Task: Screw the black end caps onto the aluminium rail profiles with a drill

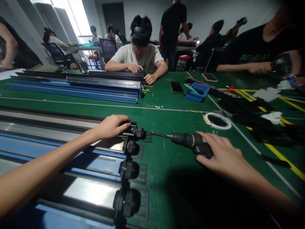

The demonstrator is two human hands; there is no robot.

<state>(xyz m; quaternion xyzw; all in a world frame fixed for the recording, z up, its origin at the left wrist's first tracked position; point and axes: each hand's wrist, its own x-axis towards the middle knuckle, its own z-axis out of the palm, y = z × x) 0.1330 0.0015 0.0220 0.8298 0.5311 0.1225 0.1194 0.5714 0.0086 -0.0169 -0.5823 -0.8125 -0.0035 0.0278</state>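
Fingers of left hand curled over rail end; right hand gripping drill.

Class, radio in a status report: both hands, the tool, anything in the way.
Left hand gripping the top black end cap. Right hand on the electric screwdriver, bit pointed at that cap. Green table between them, nothing blocking.

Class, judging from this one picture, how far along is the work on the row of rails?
Done: black end caps sit on all four near rails. In hand: the left hand steadies the farthest cap; the right hand rests on the electric screwdriver, its bit aimed there. Left: cannot tell which caps are screwed.
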